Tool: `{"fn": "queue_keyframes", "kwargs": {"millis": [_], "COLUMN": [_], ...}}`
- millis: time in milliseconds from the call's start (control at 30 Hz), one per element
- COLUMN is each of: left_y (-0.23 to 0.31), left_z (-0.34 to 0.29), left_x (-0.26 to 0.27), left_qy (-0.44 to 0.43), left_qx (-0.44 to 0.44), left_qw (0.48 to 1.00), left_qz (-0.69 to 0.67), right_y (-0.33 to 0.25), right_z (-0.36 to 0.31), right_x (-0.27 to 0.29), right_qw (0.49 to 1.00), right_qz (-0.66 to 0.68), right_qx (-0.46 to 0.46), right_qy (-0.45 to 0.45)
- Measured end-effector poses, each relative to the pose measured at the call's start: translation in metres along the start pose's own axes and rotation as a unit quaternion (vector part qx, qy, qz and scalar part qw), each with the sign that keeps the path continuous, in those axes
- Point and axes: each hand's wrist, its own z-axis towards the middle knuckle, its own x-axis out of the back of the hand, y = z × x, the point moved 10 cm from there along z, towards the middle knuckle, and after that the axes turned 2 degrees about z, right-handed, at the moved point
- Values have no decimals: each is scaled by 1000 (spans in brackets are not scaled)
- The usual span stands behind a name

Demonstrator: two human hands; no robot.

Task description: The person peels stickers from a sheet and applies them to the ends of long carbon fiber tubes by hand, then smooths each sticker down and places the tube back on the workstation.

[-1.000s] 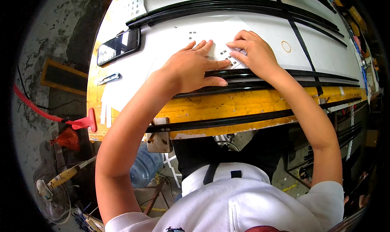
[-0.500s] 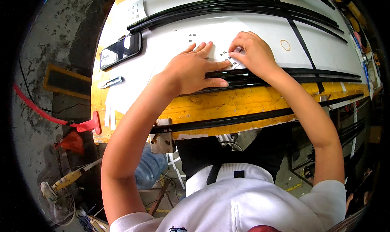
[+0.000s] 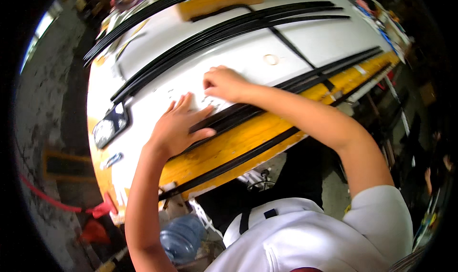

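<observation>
My left hand (image 3: 177, 126) lies with fingers spread, fingertips on the white sheet and thumb over a bundle of black strips (image 3: 243, 115) along the table's near side. Just beyond and to the right, my right hand (image 3: 225, 84) is closed in a pinch above the sheet. Whatever its fingertips hold, if anything, is hidden and blurred. Small dark printed marks (image 3: 210, 100) show on the white surface between the two hands.
A phone (image 3: 112, 125) and a small cutter (image 3: 112, 160) lie at left. Farther back are more black strips (image 3: 191, 47) and a yellow-brown box (image 3: 222, 3). A tan ring (image 3: 271, 59) sits right of my hands. A red handle (image 3: 104, 206) hangs at the left corner; below stands a blue water jug (image 3: 181, 238).
My view has swung, so the table appears tilted and shifted left. My right fingertips have drawn a little away from my left index finger. My left hand stays spread by the strips.
</observation>
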Motion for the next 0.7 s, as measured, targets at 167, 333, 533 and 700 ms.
{"fn": "queue_keyframes", "kwargs": {"millis": [167, 333, 533, 700], "left_y": [6, 9, 0, 1], "left_z": [9, 10, 4, 6], "left_x": [0, -1, -12, -4], "left_qy": [-12, -22, -55, -49], "left_qx": [-1, 2, 18, 27], "left_qw": [1000, 1000, 998, 997], "left_qz": [1, 1, -36, -56], "right_y": [-5, -39, -84, -92], "right_z": [-11, -29, -46, -72], "right_x": [11, 15, 44, 84], "right_qw": [998, 996, 985, 975], "right_qz": [-1, 86, 152, 207], "right_qx": [-57, -14, 46, 18], "right_qy": [-18, 7, 74, 80]}}
